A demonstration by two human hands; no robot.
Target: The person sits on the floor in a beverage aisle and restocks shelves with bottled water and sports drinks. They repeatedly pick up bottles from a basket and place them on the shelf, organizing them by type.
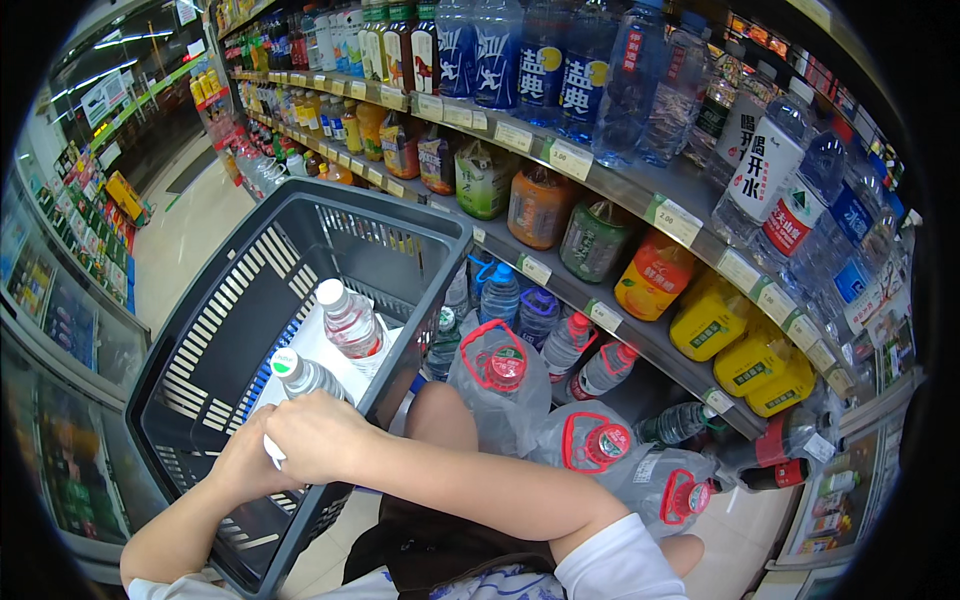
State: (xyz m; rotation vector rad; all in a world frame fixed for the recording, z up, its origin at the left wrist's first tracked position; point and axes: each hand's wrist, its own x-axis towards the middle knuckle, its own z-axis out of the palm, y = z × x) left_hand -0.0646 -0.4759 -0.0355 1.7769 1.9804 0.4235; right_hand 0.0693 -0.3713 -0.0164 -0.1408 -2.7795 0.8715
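My left hand [244, 457] and my right hand [322, 439] meet over the near side of a dark grey plastic shopping basket [225, 360]. My right hand is curled round a small white item [274, 452], too covered to name. The left hand's fingers are hidden behind the right. Just beyond them, a clear bottle with a white and green cap [285, 363] stands in the basket, partly covered by my hands. Farther in is another clear bottle with a white cap and red label [352, 326]. A white flat thing [300, 334] lies beneath the bottles.
Shelves of bottled drinks [495, 127] rise ahead and to the right. Large water jugs with red handles [502, 367] stand on the floor beside my knee. Glass-door coolers [67, 427] line the left, past a tiled aisle [165, 232].
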